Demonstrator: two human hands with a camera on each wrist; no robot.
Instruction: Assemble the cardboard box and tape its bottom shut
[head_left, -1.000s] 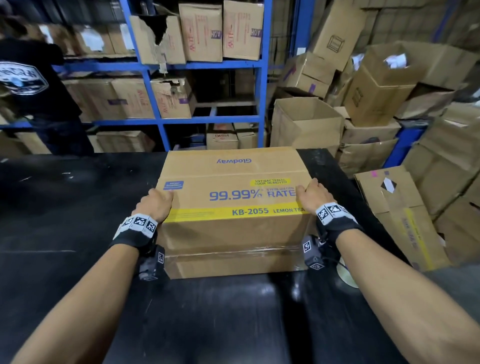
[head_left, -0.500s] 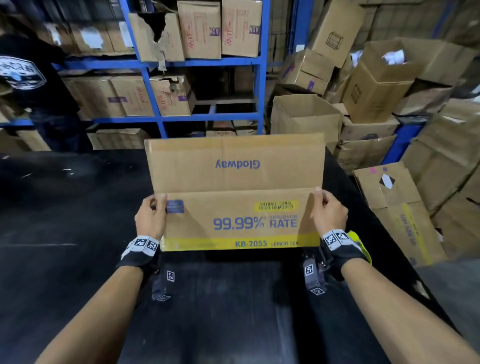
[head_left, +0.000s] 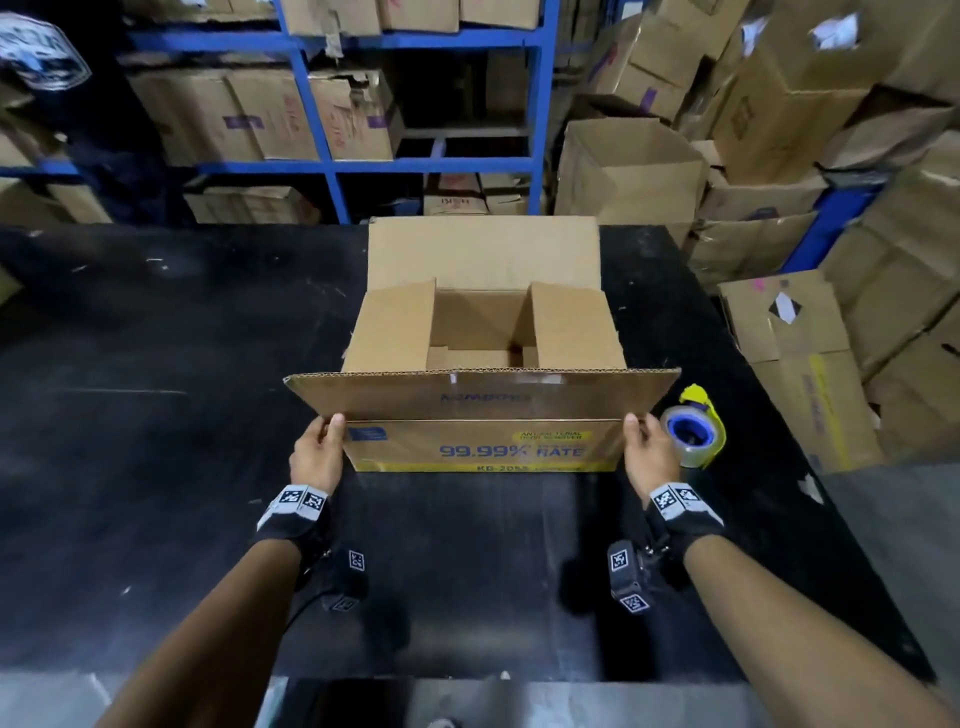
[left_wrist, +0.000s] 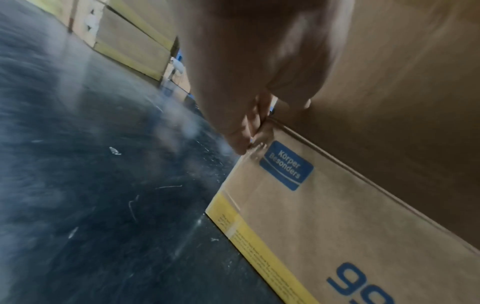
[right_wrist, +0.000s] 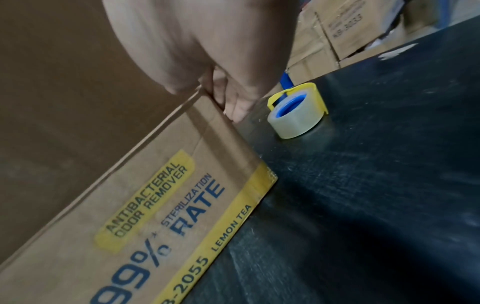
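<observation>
Fingers of my left hand (head_left: 316, 457) and right hand (head_left: 650, 453) curled round near corners of cardboard box (head_left: 483, 447), pinching at near flap's fold line. Box upright on black table (head_left: 156, 467), straight ahead, top flaps open, long axis running left-right between hands. Tape roll (head_left: 693, 434) just beside right hand, so I judge right nearer for any taping.

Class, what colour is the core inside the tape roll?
Blue; the tape roll shows it best in the right wrist view.
</observation>
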